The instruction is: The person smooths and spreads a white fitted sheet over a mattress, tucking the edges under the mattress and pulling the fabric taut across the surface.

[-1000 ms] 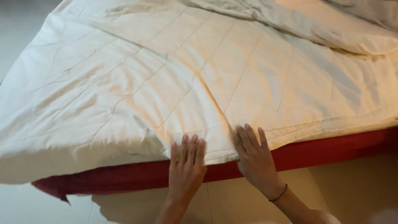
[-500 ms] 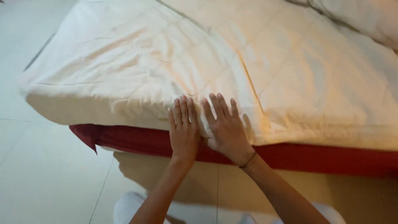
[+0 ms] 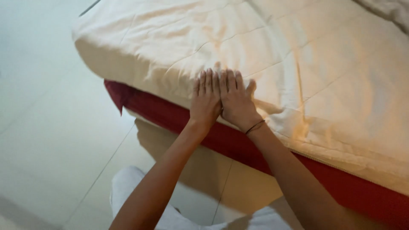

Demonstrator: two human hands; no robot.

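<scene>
Nearest us, our left hand and right hand lie flat and open, side by side and touching, fingers pressed onto the cream quilt at the bed's edge. Below it runs the red sheet; the quilt's far side is cut off.

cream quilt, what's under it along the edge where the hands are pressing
Below the cream quilt, a red sheet shows as a band along the bed's side, under the left hand and right hand. Whatever the red sheet wraps is covered, and so is everything beneath the quilt's top.
</scene>
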